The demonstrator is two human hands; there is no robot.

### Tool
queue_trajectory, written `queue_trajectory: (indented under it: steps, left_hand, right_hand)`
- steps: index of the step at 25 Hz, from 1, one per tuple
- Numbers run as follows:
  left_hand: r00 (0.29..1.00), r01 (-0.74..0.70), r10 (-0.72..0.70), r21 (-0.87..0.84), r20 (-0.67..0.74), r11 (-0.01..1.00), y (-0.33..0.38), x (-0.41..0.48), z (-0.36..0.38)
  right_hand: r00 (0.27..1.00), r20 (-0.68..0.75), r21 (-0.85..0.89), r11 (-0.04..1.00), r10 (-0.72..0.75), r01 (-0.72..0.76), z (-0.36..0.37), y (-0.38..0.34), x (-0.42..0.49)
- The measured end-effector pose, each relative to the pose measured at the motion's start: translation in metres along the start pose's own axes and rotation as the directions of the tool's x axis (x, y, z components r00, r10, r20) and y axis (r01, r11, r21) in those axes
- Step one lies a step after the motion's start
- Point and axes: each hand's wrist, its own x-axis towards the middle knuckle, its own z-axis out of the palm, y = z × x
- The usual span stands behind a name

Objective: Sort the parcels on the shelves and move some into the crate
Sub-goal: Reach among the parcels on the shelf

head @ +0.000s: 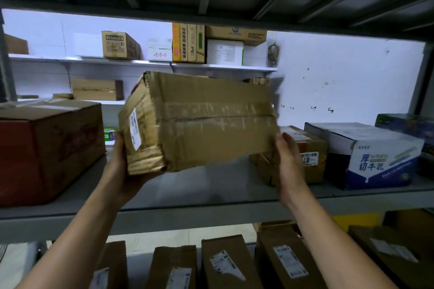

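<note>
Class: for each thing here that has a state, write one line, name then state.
taped parcel: held above the shelf, tilted, sealed, left end crumpled.
left hand: cups the parcel's lower left corner.
right hand: fingers straight, pressing the parcel's right end.
red-sided box: on the shelf, taped shut.
milk box: on the shelf, closed.

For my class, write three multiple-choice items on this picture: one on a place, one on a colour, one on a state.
1. Where is the white-and-blue carton? A. on the grey shelf, right of the held parcel; B. on the floor; C. in a crate.
2. What colour is the parcel mainly? A. green; B. brown; C. black.
3. How is the parcel? A. flat on the shelf; B. opened; C. lifted between left hand and right hand.
Answers: 1 A, it stands on that shelf at the right. 2 B, taped brown cardboard. 3 C, tilted, clear of the shelf.
</note>
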Motion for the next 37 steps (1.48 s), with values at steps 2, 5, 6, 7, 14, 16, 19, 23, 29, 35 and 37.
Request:
queue_trajectory:
  steps: [2,5,6,7,14,16,19,23,29,35,37]
  left_hand:
    - [0.998,0.061,-0.061,0.006,0.025,0.998,-0.003,0.0,0.001]
    - [0.994,0.094,-0.096,0.035,0.051,0.995,-0.006,0.002,-0.002]
    - [0.995,0.086,-0.087,0.036,0.053,0.996,-0.007,0.004,-0.003]
    - [0.995,0.081,-0.082,0.033,0.048,0.996,-0.006,0.005,-0.004]
    - [0.992,0.123,-0.123,0.087,-0.014,0.988,-0.005,0.011,-0.008]
    - [0.989,0.144,-0.142,0.099,-0.031,0.985,-0.003,0.012,-0.009]
    - [0.989,0.144,-0.14,0.077,-0.049,0.987,-0.001,0.013,-0.008]
    - [0.997,0.049,-0.044,0.074,-0.068,0.996,0.0,0.011,-0.001]
    - [0.949,-0.273,0.306,0.286,-0.078,0.918,-0.012,0.01,-0.007]
    - [0.867,-0.373,0.498,0.63,-0.024,0.681,-0.041,0.004,0.002]
    - [0.875,-0.353,0.483,0.668,-0.011,0.655,-0.049,0.003,0.001]
  right_hand:
    - [0.997,0.064,0.057,0.997,0.043,-0.047,0.005,-0.004,0.0]
    - [0.997,0.034,0.062,0.996,0.065,-0.067,0.012,-0.009,0.001]
    - [0.999,0.024,0.057,0.997,0.048,-0.049,0.014,-0.01,0.001]
    - [1.0,0.014,0.06,0.998,0.024,-0.025,0.015,-0.009,0.001]
    - [1.0,0.007,0.053,0.999,-0.002,0.002,0.019,-0.016,-0.002]
    - [1.0,0.02,0.03,1.0,0.0,-0.001,0.018,-0.018,-0.003]
    - [0.999,0.037,0.035,0.999,0.027,-0.029,0.018,-0.014,-0.001]
    - [0.997,0.026,0.034,0.997,0.067,-0.068,0.009,-0.001,0.003]
    - [0.996,0.033,-0.024,0.996,0.081,-0.08,-0.004,0.015,0.0]
    - [0.939,0.323,-0.211,0.976,0.12,-0.052,0.025,0.026,-0.018]
    - [0.931,0.345,-0.26,0.965,0.122,-0.03,0.031,0.035,-0.017]
